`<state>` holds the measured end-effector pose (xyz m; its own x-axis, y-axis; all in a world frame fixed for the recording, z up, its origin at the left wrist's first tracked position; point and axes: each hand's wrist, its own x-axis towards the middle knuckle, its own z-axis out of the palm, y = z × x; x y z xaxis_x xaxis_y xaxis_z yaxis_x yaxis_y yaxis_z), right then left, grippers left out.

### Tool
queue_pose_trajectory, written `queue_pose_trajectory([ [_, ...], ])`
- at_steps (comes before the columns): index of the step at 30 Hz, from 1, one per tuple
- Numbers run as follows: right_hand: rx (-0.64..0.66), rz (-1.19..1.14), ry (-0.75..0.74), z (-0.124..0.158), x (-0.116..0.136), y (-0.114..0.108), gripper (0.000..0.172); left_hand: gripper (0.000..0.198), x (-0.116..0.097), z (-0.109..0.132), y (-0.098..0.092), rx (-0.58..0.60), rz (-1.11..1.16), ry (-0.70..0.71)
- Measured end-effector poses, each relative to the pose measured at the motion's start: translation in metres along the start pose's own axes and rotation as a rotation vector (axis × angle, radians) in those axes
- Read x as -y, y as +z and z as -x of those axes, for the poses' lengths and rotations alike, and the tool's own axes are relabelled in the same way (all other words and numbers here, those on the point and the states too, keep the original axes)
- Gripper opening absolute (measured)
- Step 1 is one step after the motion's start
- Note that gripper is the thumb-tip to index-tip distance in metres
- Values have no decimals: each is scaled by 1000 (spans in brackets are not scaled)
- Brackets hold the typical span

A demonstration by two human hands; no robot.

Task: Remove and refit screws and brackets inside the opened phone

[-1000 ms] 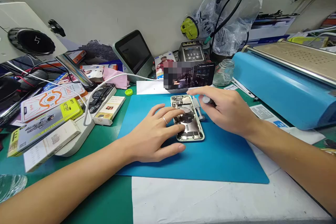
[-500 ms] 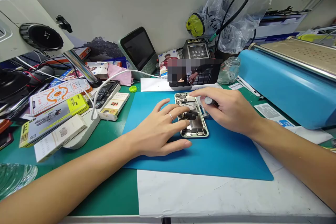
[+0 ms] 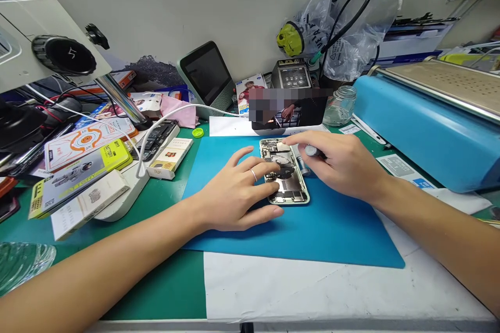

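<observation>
An opened smartphone (image 3: 291,184) lies on the blue mat (image 3: 242,242), its inner parts exposed. Over its left side reaches my left hand (image 3: 242,192), fingers spread, with fingertips resting on or just above the phone's middle. A ring is on one finger. My right hand (image 3: 344,164) is at the phone's upper right, its index fingertip at the top part of the phone. Between thumb and palm it holds a grey cylindrical tool (image 3: 313,151); the tool's far end is hidden. A small metal cylinder (image 3: 303,166) shows beside the phone's right edge, partly behind that hand.
Behind the mat stands a propped phone (image 3: 300,112) with a video playing. A glass jar (image 3: 340,105) and a blue machine (image 3: 414,130) are at right. On the left lie boxes (image 3: 82,177), a white cable (image 3: 172,113) and a microscope (image 3: 62,54).
Both hands stay almost where they were. The left fingers draw back very slightly to the left; the view shifts a little.
</observation>
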<state>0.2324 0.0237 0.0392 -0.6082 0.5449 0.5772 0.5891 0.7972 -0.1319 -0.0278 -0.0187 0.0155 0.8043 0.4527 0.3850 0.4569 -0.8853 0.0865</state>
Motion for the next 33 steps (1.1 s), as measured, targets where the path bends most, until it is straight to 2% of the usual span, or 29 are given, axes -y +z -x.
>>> queue_pose_trajectory([
  [17, 31, -31, 31, 0, 1, 0, 29, 47, -1, -3, 0, 43, -15, -10],
  [33, 56, -54, -29, 1, 1, 2, 30, 49, -1, -3, 0, 48, -35, -14],
])
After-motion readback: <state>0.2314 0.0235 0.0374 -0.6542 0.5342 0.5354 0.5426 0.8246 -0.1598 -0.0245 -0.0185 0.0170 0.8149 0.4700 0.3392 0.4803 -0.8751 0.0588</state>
